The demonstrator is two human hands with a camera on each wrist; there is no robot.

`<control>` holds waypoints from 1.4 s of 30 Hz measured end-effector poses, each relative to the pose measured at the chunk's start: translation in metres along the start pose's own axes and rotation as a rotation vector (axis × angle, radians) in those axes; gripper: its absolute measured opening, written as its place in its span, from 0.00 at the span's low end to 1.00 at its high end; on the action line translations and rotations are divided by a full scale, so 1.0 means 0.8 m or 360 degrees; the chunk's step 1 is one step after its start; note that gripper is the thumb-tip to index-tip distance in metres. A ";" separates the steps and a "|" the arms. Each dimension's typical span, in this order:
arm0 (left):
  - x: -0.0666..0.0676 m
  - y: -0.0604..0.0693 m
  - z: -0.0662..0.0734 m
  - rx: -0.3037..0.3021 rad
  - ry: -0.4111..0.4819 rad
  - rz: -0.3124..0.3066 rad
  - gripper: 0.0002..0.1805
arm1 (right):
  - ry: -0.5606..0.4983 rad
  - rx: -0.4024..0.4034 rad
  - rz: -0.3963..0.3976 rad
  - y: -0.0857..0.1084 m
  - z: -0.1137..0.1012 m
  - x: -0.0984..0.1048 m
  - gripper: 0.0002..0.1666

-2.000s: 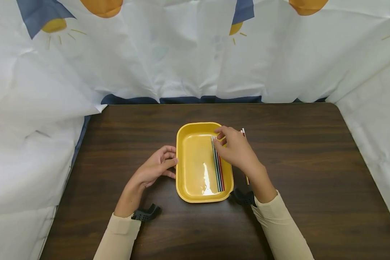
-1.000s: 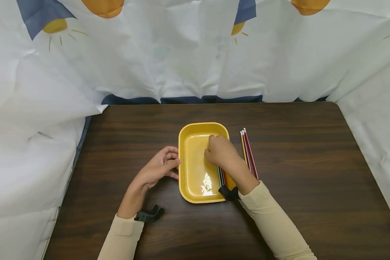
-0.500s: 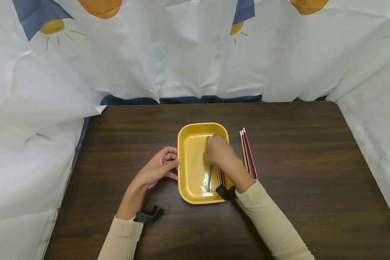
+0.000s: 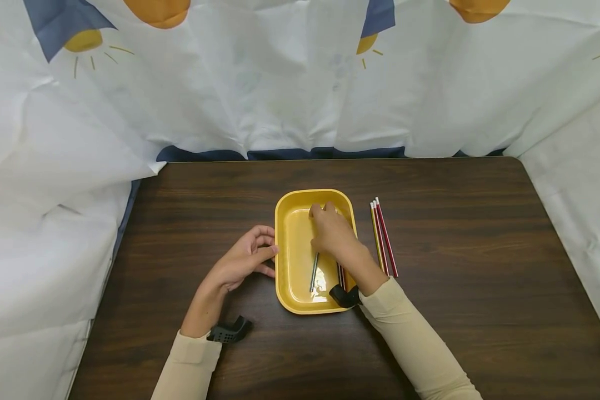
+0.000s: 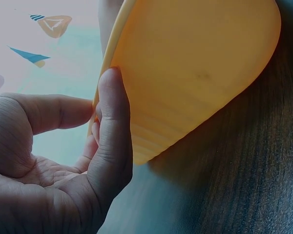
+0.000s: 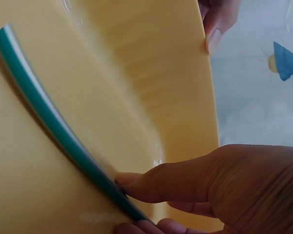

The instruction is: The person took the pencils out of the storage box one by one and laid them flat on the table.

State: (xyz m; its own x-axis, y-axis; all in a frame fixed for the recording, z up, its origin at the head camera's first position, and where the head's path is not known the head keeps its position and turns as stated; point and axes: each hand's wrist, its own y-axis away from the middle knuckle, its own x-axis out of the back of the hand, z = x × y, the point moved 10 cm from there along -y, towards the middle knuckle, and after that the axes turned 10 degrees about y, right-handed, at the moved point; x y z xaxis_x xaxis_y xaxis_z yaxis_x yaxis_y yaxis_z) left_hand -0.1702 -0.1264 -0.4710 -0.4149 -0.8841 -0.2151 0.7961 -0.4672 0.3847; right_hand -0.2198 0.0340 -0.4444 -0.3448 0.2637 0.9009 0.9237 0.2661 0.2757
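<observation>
A yellow tray lies on the table, its left rim pinched between the thumb and fingers of my left hand. In the left wrist view the left hand has fingers on both sides of that rim. Inside the tray, my right hand holds a green pencil set apart from the other pencils. The right wrist view shows thumb and fingers on this green pencil, near the bottom of the picture. More pencils lie along the tray's right side, partly hidden by the right hand and wrist.
To the right of the tray, several pencils, red and yellow with white ends, lie on the dark wooden table. A white patterned curtain hangs behind the table. Black wrist devices sit at both wrists.
My right hand went from above the tray's right side down into it, then leftward. The green pencil has moved left, away from the other pencils. The left hand stays at the rim.
</observation>
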 end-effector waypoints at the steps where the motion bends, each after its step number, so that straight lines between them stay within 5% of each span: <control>1: 0.000 0.000 0.000 0.0002 0.0001 0.0000 0.28 | -0.0012 -0.0006 0.0002 0.000 0.000 0.000 0.36; 8: -0.001 -0.003 -0.001 0.0003 0.0006 -0.0010 0.27 | -0.0086 -0.0033 -0.0008 0.000 0.002 -0.002 0.48; 15: -0.003 -0.007 -0.002 0.0006 -0.0002 -0.0023 0.28 | -0.0062 -0.0026 -0.0071 0.002 0.003 -0.007 0.50; 27: -0.002 -0.005 -0.003 0.0026 0.0010 0.0011 0.28 | -0.0028 0.0065 -0.0148 0.005 -0.004 -0.012 0.14; 34: -0.002 -0.003 -0.002 0.0014 0.0022 0.0013 0.28 | -0.0132 0.0068 -0.0167 0.004 -0.009 -0.014 0.24; 40: -0.003 -0.002 -0.002 0.0002 0.0029 -0.0010 0.28 | -0.0140 0.0088 -0.0164 0.004 -0.007 -0.015 0.08; 42: -0.003 -0.002 -0.002 0.0002 0.0033 -0.0020 0.28 | -0.0159 0.0078 -0.0160 0.004 -0.005 -0.011 0.16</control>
State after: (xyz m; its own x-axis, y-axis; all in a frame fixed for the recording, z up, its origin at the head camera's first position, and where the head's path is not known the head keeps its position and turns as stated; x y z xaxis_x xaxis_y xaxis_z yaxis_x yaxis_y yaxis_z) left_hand -0.1696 -0.1233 -0.4723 -0.4155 -0.8777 -0.2387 0.7903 -0.4783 0.3830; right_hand -0.2129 0.0289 -0.4499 -0.4522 0.3237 0.8311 0.8753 0.3400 0.3439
